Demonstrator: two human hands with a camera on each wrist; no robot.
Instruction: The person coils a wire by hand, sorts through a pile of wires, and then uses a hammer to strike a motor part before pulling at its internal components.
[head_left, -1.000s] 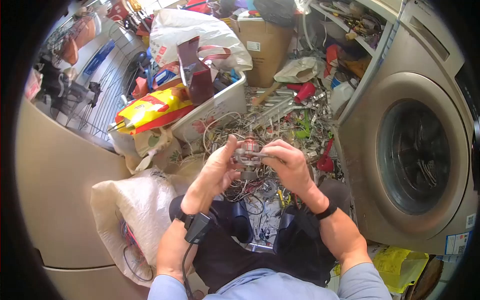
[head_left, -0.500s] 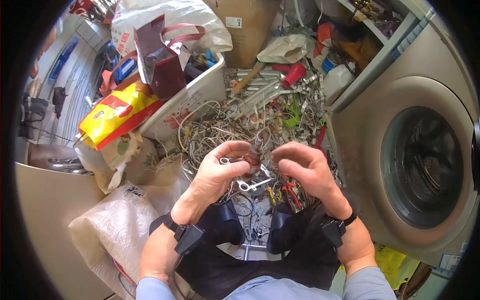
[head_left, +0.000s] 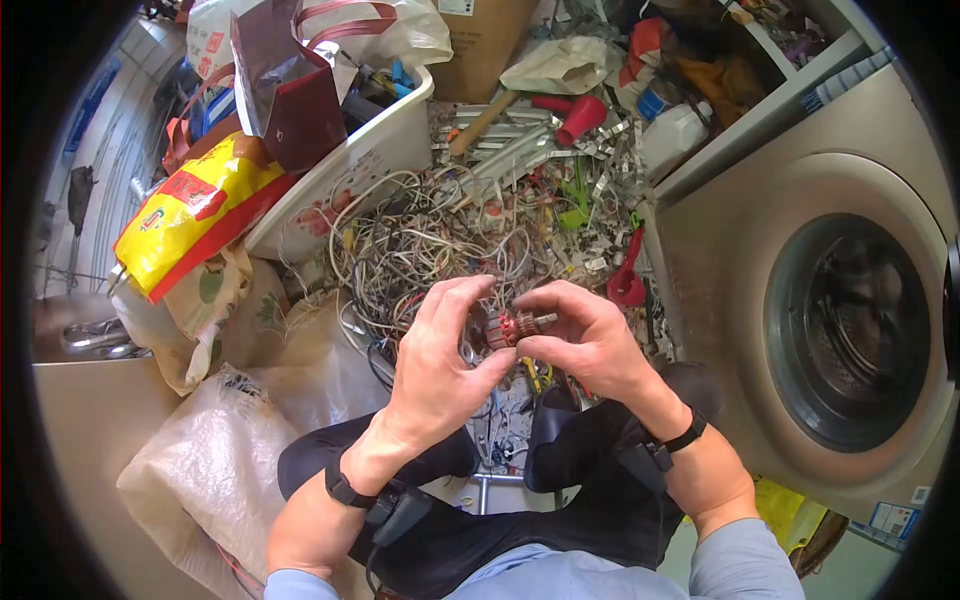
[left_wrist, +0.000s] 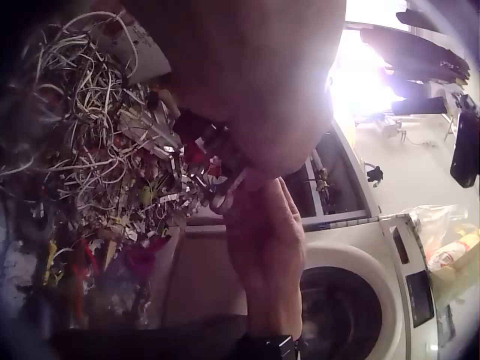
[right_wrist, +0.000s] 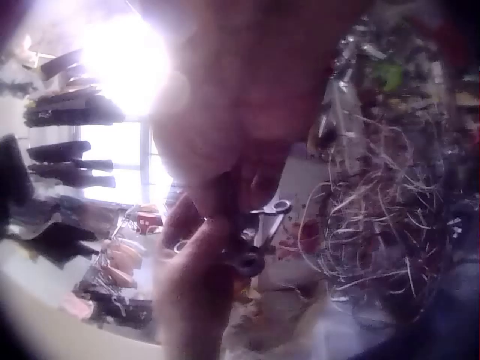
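Low over the scrap-strewn floor, both hands meet at a small electric motor rotor (head_left: 508, 328). It has reddish-copper windings and a thin shaft pointing right. My left hand (head_left: 430, 355) holds its left end, with that end partly hidden between fingers and thumb. Around the shaft end, the thumb and fingers of my right hand (head_left: 588, 340) pinch the rotor. A silver metal bracket (right_wrist: 271, 216) shows beside the fingers in the right wrist view, with a dark round part (right_wrist: 250, 264) below it.
Tangled pale wires (head_left: 415, 235) and metal scraps cover the floor ahead. A white bin (head_left: 350, 180) with bags stands at left. A washing machine (head_left: 700, 290) is at right. Red funnel-like (head_left: 583, 120) and spoon-like (head_left: 627, 285) pieces lie among the scrap.
The rotor has turned from upright to sideways, shaft to the right. Half a second ago my right hand was apart from it; now it has come back in. The head view has shifted.
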